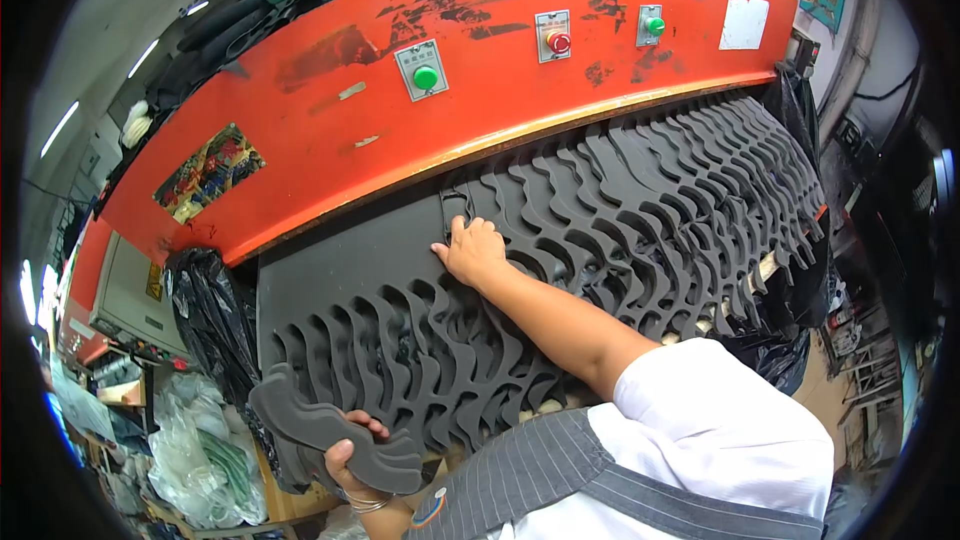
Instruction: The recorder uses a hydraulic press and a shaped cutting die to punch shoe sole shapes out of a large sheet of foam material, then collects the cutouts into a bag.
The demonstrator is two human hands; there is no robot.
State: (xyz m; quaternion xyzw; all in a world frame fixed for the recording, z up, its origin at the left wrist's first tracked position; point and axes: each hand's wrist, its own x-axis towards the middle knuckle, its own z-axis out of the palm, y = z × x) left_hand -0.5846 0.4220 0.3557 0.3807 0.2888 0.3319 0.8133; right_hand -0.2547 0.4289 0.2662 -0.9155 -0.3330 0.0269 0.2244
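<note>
My left hand [352, 460], low on the left, is closed around a stack of dark grey foam insole pieces [335, 430] with wavy, curved outlines. Farther off, my right hand [474, 252] reaches over a large dark grey foam sheet [350, 250]. Its fingers bend onto the near end of a narrow metal-edged cutting die [456, 202], the thumb held out to the left. The die stands at the border between the sheet's uncut left part and its cut part. Rows of curved slots and wavy strips [640, 220] cover the sheet's right and near side.
A red press beam [330, 130] spans the far side, with green buttons [425, 78] and a red knob [559, 42]. Black plastic bags [210, 315] hang at its left end. Clear plastic bags [200, 450] lie at the lower left.
</note>
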